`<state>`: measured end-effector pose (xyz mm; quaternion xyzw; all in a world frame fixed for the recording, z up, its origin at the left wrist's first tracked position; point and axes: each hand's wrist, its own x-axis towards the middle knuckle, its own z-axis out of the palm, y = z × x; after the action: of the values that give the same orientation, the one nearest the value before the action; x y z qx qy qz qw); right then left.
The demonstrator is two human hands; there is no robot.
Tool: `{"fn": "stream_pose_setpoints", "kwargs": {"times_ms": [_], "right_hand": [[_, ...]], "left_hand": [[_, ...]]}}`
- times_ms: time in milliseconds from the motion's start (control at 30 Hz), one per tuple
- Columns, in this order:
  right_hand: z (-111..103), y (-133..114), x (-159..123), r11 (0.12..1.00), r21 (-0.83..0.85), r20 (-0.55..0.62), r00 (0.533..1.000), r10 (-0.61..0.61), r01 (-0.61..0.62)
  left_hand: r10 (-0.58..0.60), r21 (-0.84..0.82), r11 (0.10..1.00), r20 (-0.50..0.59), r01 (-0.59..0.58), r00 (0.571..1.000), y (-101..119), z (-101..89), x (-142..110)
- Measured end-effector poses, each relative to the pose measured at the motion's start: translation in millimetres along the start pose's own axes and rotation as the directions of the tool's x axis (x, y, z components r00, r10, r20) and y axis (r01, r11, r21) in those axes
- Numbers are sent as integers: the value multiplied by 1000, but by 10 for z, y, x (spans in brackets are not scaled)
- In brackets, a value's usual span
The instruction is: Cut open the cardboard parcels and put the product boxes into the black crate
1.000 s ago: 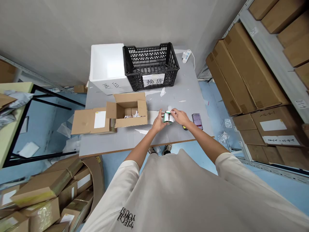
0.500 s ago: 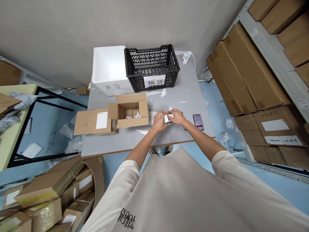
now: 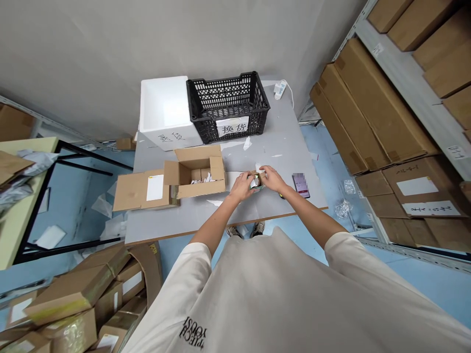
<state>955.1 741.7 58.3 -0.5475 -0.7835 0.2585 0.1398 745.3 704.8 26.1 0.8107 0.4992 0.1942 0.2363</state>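
Over the front part of the grey table, a small green-and-brown box (image 3: pixel 257 188) sits between my hands with its top open. Something pale and rounded shows inside, too small to make out. My left hand (image 3: pixel 241 186) is closed around the box's left side. At its right edge, my right hand (image 3: pixel 273 179) grips with bent fingers. Left of my hands stands an open cardboard carton (image 3: pixel 201 188) with crumpled paper and brown pieces in it. A phone (image 3: pixel 301 186) lies to the right, and a small yellow-and-black item (image 3: pixel 281 196) is partly hidden under my right forearm.
A white foam box (image 3: pixel 169 135) and a black plastic crate (image 3: pixel 230 128) with a paper label stand at the table's back. Another carton (image 3: pixel 138 191) lies at the left. A power strip (image 3: pixel 280 89) sits back right. Cartons are piled on the floor and shelves.
The small box's top has opened, showing its inside where a white surface was seen before. My right hand has shifted slightly at its edge. The camera view has tilted a little.
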Motion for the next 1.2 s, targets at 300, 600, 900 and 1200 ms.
{"fn": "stream_pose_setpoints", "kwargs": {"times_ms": [300,600,900,1200], "right_hand": [[35,-41,3,972,-105,68,977,-202,209],[-66,-320,27,920,-329,199,968,-154,214],[42,-587,211,864,-494,244,969,25,102],[90,-643,329,878,-465,275,961,25,110]], "left_hand": [[-32,-89,996,-43,28,999,-68,-24,-12],[-36,-118,993,-121,21,992,-100,-31,-167],[-27,-172,985,-101,9,995,-89,48,-149],[-89,-275,960,-135,49,987,-129,112,-153]]}}
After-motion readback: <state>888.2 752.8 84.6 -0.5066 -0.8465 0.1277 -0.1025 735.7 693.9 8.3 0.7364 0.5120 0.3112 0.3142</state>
